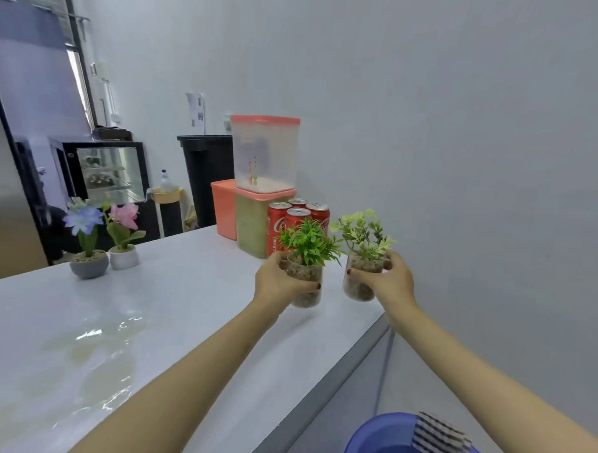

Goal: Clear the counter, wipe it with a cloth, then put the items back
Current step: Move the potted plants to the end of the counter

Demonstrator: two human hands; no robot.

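Cup 1 w/ dark plant is gripped by left hand, cup 2 by right hand, centre-right of frame over counter. Judged bottom-heavy, smooth-walled, poss. fragile; mid-wall grip advised, upright.

Head cam, four red cans on the counter as reference. Left hand grips the dark plant glass directly in front of the cans, its leaves overlapping them. Right hand grips the pale plant glass front-right of the cans, near the wall. Both glasses are upright with gravel inside; can't tell if they touch the counter. Just left of the cans is the olive tub, with the clear tub stacked on it and the coral box further left. Blue flower pot and pink flower pot sit well left of the cans. Wet patch lies well front-left. Blue basin is far front-right, below counter level, with the striped cloth on its rim.
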